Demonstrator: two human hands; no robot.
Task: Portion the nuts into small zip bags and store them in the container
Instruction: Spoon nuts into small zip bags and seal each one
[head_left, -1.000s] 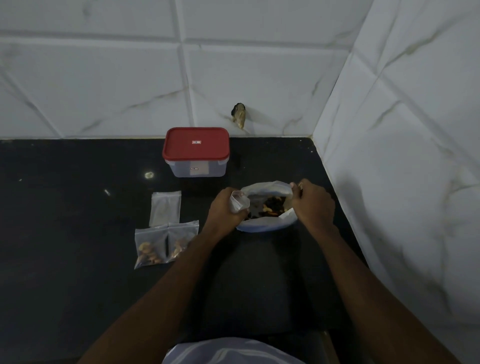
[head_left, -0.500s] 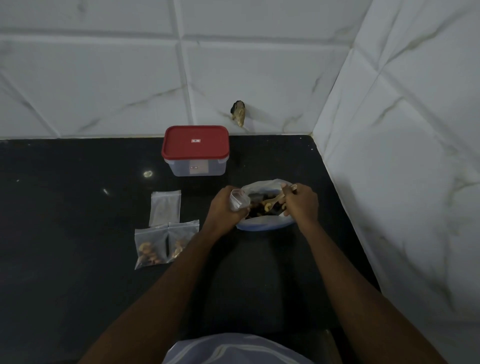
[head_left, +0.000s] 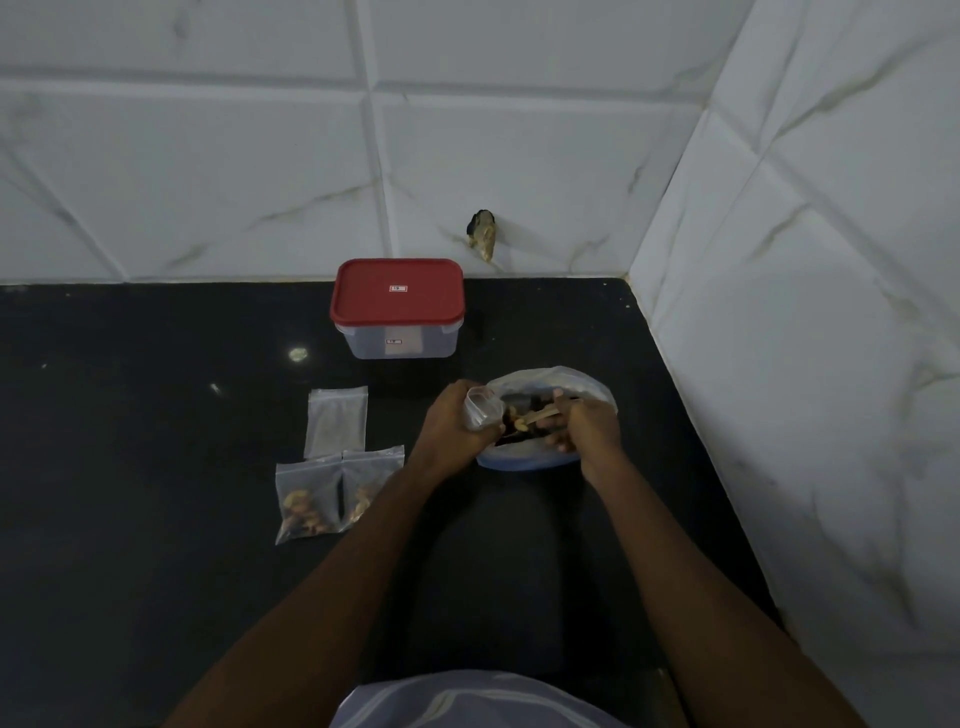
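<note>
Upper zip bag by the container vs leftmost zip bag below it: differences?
The upper zip bag looks empty and flat; the leftmost zip bag holds nuts bunched at its near end. The upper zip bag lies closer to the container; the leftmost zip bag lies farther from it. Both are small, clear, on the counter.

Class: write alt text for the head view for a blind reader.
The left hand holds a small zip bag at a large bag of nuts; the right hand grips a wooden spoon inside. Two filled bags and a red-lidded container sit nearby.
</note>
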